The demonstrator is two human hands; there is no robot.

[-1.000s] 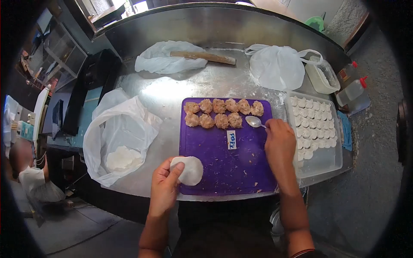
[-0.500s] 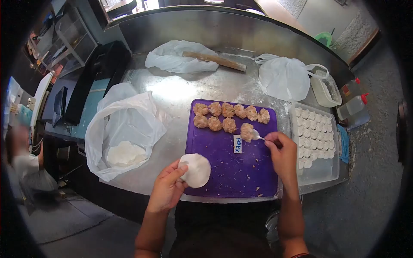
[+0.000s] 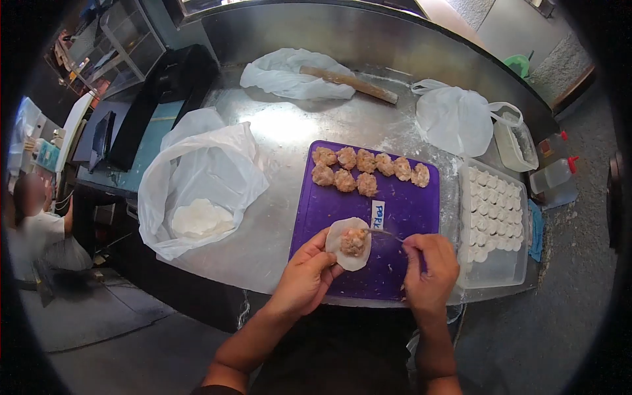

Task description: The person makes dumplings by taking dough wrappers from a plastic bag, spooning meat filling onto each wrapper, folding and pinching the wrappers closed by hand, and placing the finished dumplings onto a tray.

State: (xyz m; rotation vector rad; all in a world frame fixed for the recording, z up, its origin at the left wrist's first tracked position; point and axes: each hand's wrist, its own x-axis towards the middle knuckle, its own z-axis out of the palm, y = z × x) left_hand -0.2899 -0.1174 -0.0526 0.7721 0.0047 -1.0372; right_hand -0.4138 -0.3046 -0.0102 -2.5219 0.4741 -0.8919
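Note:
My left hand (image 3: 308,271) is closed on the edge of a round white dumpling wrapper (image 3: 355,262), held up over the front of the purple cutting board (image 3: 316,230). On the wrapper sits a ball of meat filling (image 3: 353,244). A spoon (image 3: 385,233) touches the top of that filling, its handle pinched in my right hand (image 3: 431,271). Behind, two rows of meat filling balls (image 3: 365,161) lie along the back of the board. A label (image 3: 378,217) with handwriting, apparently "PORK", is on the board near the spoon.
At left an open plastic bag (image 3: 155,197) holds a stack of wrappers (image 3: 201,219). To the right, a plastic container (image 3: 494,278) holds rows of finished dumplings (image 3: 490,214). A rolling pin (image 3: 355,84), a tied bag (image 3: 454,122) and bottles (image 3: 554,175) stand farther back. A person (image 3: 46,230) sits at far left.
The wrapper in my left hand has moved right, and the spoon has come left and down to it. The filling ball that was on the spoon now rests on the wrapper. The view has shifted slightly.

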